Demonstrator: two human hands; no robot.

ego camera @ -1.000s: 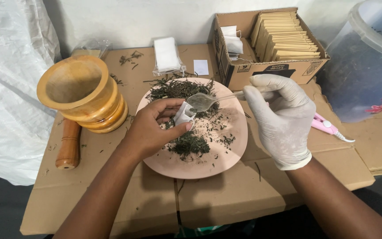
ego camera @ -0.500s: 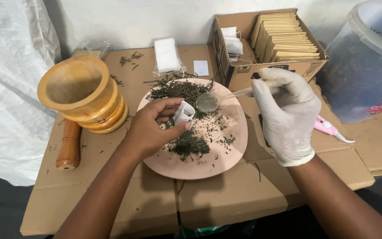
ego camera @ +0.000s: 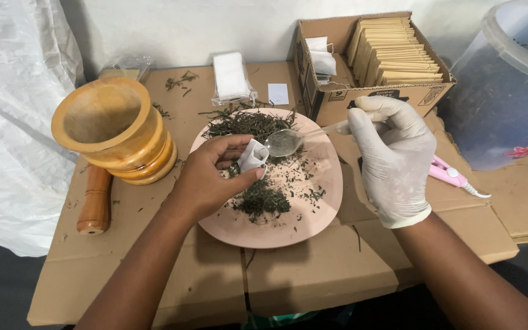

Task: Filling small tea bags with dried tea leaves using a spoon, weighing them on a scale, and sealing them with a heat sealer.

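Pink plate (ego camera: 313, 227) holds herbs (ego camera: 261, 198); box (ego camera: 337, 98) holds envelopes (ego camera: 395, 52).

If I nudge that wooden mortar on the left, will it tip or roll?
The wooden mortar looks thick-walled with a broad ringed base, so probably heavy and would slide, not tip. The pestle lying beside it is rounded and may roll.

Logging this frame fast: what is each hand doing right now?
Left hand: closed, pinching a small white bag over the plate.
Right hand: gloved, closed on a spoon at the bag's mouth.
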